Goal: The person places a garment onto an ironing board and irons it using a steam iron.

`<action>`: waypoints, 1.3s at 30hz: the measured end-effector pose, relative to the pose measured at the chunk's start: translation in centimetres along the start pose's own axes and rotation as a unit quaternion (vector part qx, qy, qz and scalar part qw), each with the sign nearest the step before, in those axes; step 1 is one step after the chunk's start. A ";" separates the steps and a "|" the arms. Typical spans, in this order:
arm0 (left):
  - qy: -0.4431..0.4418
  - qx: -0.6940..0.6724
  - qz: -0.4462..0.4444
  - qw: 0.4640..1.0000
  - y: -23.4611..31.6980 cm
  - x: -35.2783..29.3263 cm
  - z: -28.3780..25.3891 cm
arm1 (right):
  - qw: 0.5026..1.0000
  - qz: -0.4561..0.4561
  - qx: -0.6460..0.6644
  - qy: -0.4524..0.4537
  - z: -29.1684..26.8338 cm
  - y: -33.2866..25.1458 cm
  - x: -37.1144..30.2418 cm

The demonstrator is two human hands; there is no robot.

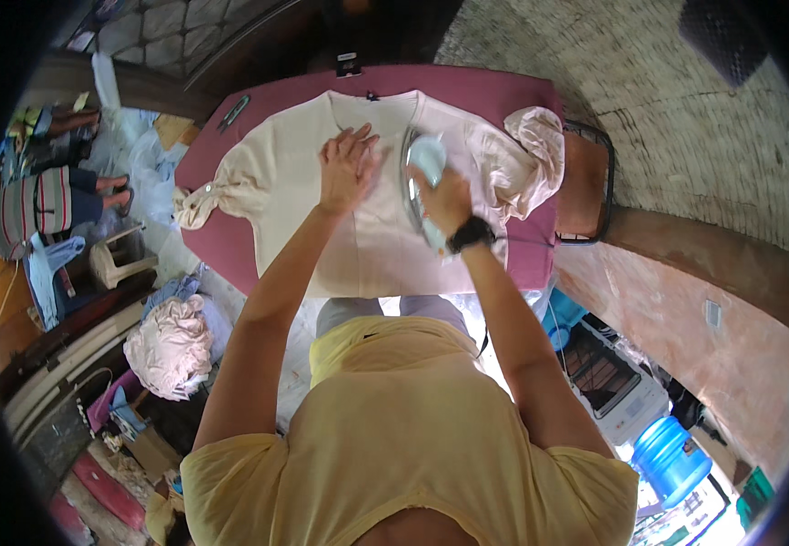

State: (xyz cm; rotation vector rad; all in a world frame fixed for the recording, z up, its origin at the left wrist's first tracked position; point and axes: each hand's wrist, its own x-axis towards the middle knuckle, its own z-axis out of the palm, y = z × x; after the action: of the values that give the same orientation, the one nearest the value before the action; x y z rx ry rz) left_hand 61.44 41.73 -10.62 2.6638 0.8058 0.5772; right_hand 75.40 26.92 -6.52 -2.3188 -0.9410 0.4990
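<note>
A cream long-sleeved shirt [294, 200] lies spread on a maroon cloth-covered table [531, 255], its neckline toward the far edge. Its right sleeve is bunched up near the table's right side, and the left cuff is gathered at the left edge. My right hand [447, 202] is wrapped round the handle of a pale blue clothes iron [428, 156], which sits on the shirt right of its middle. Left of the iron, my left hand [349, 168] is over the shirt's upper front with fingers spread, slightly blurred. Whether it presses the cloth, I cannot tell.
A small dark green tool [234, 113] lies at the table's far left, and a small black box [348, 65] at the far edge. A metal-framed chair [590, 182] stands at the right. Left are a clothes heap [171, 346] and another person [49, 200]; lower right, a blue water jug [672, 460].
</note>
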 end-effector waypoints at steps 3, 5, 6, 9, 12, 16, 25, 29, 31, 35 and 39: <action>0.117 -0.072 0.008 0.990 0.2 6.0 -1.0 | 0.994 0.087 0.068 -0.028 -1.5 -1.1 -5.7; 0.015 -0.161 0.036 0.986 -1.1 9.4 -0.3 | 0.996 0.045 0.041 0.071 -0.9 -0.4 -7.7; -0.034 -0.206 0.049 0.977 -1.7 10.6 0.3 | 0.996 0.031 0.042 0.067 -1.0 -0.3 -7.9; -0.072 -0.168 0.202 0.962 -1.5 12.3 2.1 | 0.998 -0.026 -0.012 0.064 -1.7 -0.2 -8.1; -0.134 -0.131 0.110 0.976 -0.2 13.6 2.8 | 0.974 -0.043 -0.141 0.175 0.4 0.0 -7.2; -0.072 -0.148 0.033 0.986 -0.3 15.3 5.0 | 0.997 0.012 -0.043 0.060 -0.2 -1.9 -2.9; -0.223 -0.046 -0.063 0.972 0.9 17.9 5.5 | 0.992 0.111 -0.007 0.051 -0.3 -2.9 -2.7; -0.184 -0.093 -0.068 0.976 -0.9 17.7 7.8 | 0.991 0.081 -0.043 0.100 -1.0 -3.2 -3.3; -0.195 -0.107 -0.069 0.973 -0.3 17.5 7.1 | 0.979 0.113 0.027 0.165 -1.4 -2.2 -5.1; -0.173 -0.120 -0.076 0.975 0.9 17.0 6.1 | 0.966 0.182 0.004 0.183 -1.9 -0.9 -2.5; -0.175 -0.143 -0.070 0.972 0.3 16.8 6.7 | 0.960 0.170 -0.036 0.222 -2.3 -1.2 1.8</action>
State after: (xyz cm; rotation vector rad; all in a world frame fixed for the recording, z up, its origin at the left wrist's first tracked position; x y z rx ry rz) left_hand 77.38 50.12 -11.53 2.3291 0.7342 0.1626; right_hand 77.26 28.09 -4.27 -2.5188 -0.3543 0.0625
